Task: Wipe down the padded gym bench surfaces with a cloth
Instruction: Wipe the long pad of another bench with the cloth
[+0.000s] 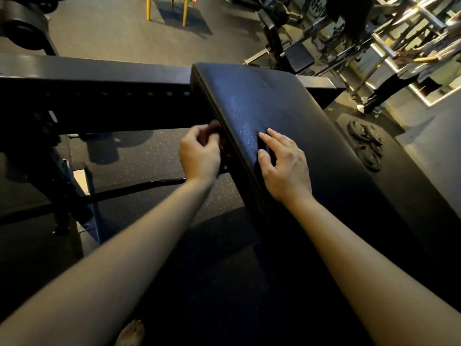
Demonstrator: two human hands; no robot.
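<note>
Two hands are in view, both near centre.

1. Left hand (199, 153), at 10 o'clock from centre: fingers curled together at the left side edge of the bench (287, 103), closed round a dark reddish wad, blurred, which appears to be the cloth (215, 128). The cloth lies against that side edge.
2. Right hand (284, 166), at 3 o'clock: fingers (270, 139) loosely spread and nearly straight, resting flat on the black padded top. It holds nothing.
3. One bench, its pad running from 5 o'clock up to 12 o'clock.
4. One black steel beam (112, 96) with a row of holes, at 10 o'clock, passing behind the pad.
5. Weight plates (365, 143) on the floor at 2 o'clock; count unclear.
6. One person (389, 88) standing at 2 o'clock, far.
7. Two yellow legs (148, 8) at 12 o'clock.

Lettering on the far machines is unreadable.
</note>
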